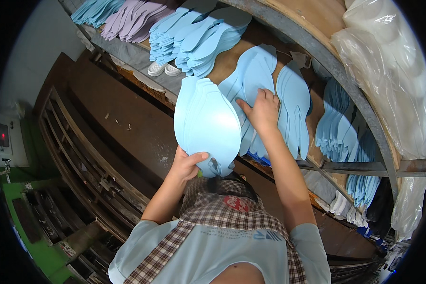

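Observation:
My left hand (187, 163) is closed on a stack of light blue, insole-shaped foam sheets (208, 120), its thumb pressed on the top sheet near the narrow lower end. The sheets are slightly fanned and tilted up in front of my apron. On the shelf to the right, my right hand (264, 112) lies on another pile of light blue foam sheets (258, 71), thumb spread away from the fingers. Part of that pile is hidden behind the held stack. Close to the right hand's outer side rests a further pile of the same sheets (292, 102).
More blue sheet piles (208, 40) and a lilac pile (132, 20) lie along the shelf at the far left. White sandals (164, 69) sit at its edge. A curved-looking metal rail (345, 75) and plastic-wrapped goods (378, 80) stand at right. Dark metal racks (90, 156) are at left.

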The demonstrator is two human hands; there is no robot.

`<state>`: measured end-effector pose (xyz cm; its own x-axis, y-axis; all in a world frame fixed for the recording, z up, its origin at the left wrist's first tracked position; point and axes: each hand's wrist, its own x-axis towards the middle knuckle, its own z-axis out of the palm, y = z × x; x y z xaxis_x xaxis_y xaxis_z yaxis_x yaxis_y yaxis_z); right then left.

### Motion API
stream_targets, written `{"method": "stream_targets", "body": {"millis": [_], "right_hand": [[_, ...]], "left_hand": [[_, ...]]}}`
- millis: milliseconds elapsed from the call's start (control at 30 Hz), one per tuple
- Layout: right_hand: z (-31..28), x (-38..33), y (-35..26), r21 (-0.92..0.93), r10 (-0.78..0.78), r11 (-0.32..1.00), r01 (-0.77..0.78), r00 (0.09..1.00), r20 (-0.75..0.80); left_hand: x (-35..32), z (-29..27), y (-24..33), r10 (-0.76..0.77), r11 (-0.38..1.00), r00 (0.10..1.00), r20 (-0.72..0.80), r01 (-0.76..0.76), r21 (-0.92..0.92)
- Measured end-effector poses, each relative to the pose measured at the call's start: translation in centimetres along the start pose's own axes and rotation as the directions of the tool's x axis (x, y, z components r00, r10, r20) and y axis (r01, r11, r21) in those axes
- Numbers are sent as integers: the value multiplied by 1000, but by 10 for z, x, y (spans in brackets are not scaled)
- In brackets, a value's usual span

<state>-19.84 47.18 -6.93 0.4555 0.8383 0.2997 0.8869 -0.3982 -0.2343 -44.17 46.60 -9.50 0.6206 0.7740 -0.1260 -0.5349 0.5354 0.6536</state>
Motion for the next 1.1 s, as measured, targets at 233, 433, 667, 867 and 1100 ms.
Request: {"method": "stream_targets", "body": {"millis": [233, 433, 667, 867, 1100], "right_hand": [[-10, 18, 7, 58, 61, 996, -74, 976, 210], [-38, 12, 36, 365, 212, 909, -204, 977, 17], [-71, 15, 146, 926, 412, 227, -301, 891, 189], [-43, 32, 178, 100, 271, 955, -280, 958, 94], [-90, -21, 32, 628, -161, 766, 140, 987, -24]], "left_hand": [[-4, -5, 5, 2, 1000, 1000, -19, -2, -14], [-5, -6, 7, 23, 999, 1000, -16, -24, -35], [-5, -5, 8, 29, 998, 999, 15, -28, -53], [-6, -1, 1, -29, 1000, 997, 74, 30, -10], [0, 17, -4, -19, 999, 986, 165, 12, 47]]}}
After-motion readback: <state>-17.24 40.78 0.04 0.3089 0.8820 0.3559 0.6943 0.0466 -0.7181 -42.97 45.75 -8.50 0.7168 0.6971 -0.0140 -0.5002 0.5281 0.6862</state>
